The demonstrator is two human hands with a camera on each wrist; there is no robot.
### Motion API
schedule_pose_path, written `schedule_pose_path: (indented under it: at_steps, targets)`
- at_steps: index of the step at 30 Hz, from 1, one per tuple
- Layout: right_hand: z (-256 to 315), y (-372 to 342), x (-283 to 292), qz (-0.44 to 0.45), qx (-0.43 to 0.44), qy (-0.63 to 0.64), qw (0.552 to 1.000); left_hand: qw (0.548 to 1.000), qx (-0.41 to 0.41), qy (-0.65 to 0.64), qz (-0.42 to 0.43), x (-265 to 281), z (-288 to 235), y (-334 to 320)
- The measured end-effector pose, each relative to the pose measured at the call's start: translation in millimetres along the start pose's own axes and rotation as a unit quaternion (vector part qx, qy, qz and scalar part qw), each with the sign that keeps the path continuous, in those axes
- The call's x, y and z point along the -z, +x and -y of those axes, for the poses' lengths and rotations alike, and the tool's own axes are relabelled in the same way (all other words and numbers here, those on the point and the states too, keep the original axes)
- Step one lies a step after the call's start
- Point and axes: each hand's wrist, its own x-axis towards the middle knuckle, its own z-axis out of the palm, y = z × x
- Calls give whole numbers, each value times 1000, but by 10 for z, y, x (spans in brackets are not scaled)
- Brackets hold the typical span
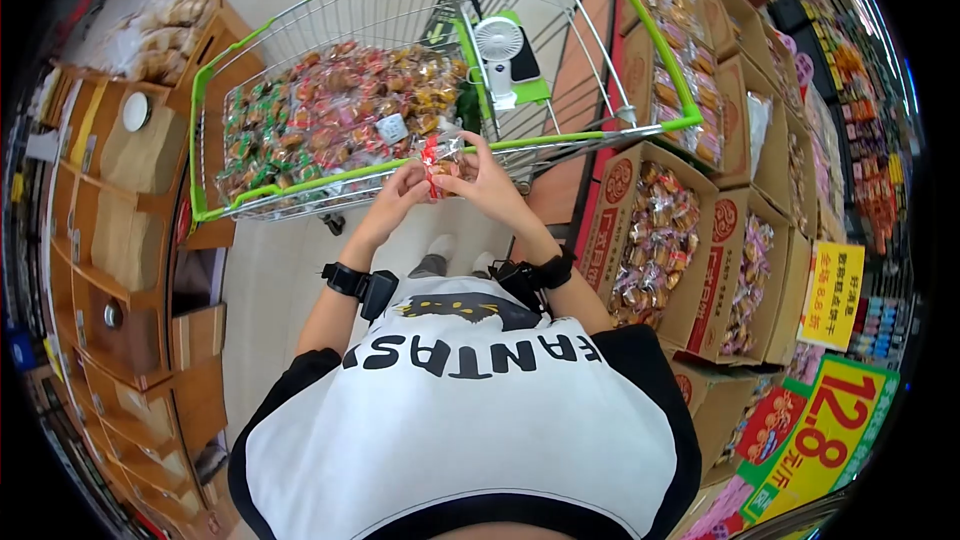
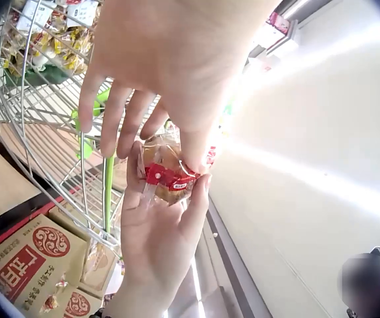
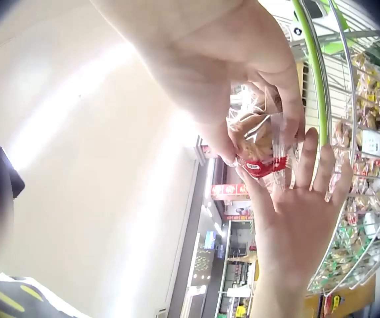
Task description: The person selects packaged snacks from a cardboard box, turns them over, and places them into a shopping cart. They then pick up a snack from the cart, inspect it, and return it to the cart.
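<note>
A pastry in clear wrapping with a red printed band (image 1: 438,162) is held between both hands, near the trolley's green rim. The left hand (image 1: 403,190) pinches one side of the packet with thumb and fingertips. On the other side, the right hand (image 1: 485,190) grips it between thumb and fingers. In the left wrist view, brown pastry shows through the film of the packet (image 2: 170,169), with the left hand (image 2: 176,59) above it and the right hand (image 2: 155,232) below. The right wrist view shows the red band (image 3: 263,165) close to the thumb tips.
The wire trolley (image 1: 330,183) stands just ahead, with many wrapped snacks (image 1: 340,110) inside. A white handheld fan (image 1: 499,45) sits in it. Cardboard boxes (image 1: 600,230) of packaged pastries line the right side; wooden shelving (image 1: 130,270) stands on the left. A yellow sign (image 1: 832,295) is at right.
</note>
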Motion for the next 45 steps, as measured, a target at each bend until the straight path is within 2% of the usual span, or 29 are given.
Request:
schedule_pose_path:
  at_steps: [5,15,16,18,19,21,22,24,25,27,28,29,30,32,33,34,36,38,40,45]
  targets:
    - [-59,191,-161,32,30,-1,999,991,-27,11,-131,114,-13,-138]
    - [-245,448,-429,77,16,-64,995,976,-30,14,-217,330,8,-326]
    - [-224,475,-446,79,17,-65,995,973,0,17,-230,339,-17,-339]
    - [-130,541,-474,127,-92,-44,987,969,27,20,-246,356,-92,-354]
    - [30,558,-492,129,-91,-45,986,967,41,0,-252,362,-152,-350]
    - [348,608,-509,200,-103,-14,974,963,36,-29,-267,389,-279,-324]
    - [406,676,-522,202,-102,-15,974,964,29,-8,-263,456,-369,-309]
    - [484,846,-588,240,-21,76,967,957,-15,23,-288,553,-598,-272]
    - [488,922,-639,242,-21,76,967,954,-33,29,-297,665,-689,-243]
    - [464,1039,-718,172,19,217,961,951,-52,37,-304,787,-854,-189]
    - [433,1051,-703,172,20,218,961,926,-88,16,-366,795,-938,-172]
    - [387,1060,-681,153,66,85,982,896,-123,-4,-426,819,-991,-164]
    - [336,1067,-658,131,111,-48,984,896,-124,-3,-426,970,-894,-163]
    - [227,955,-591,144,106,-88,980,878,-82,88,-463,1336,-604,-138]
    - [172,888,-550,158,99,-128,974,853,-64,153,-495,1247,-586,-157]
    - [116,851,-504,154,100,-127,975,854,-65,155,-492,1247,-523,-185]
    - [19,745,-408,203,-7,-94,975,890,-35,161,-425,1255,-321,-241]
    - [57,606,-354,183,4,-66,981,906,-22,131,-403,959,-402,-289]
    - [43,559,-280,202,21,-53,978,920,-16,181,-347,798,-403,-269]
    - [50,400,-148,179,-12,4,984,941,-24,215,-259,502,-276,-105]
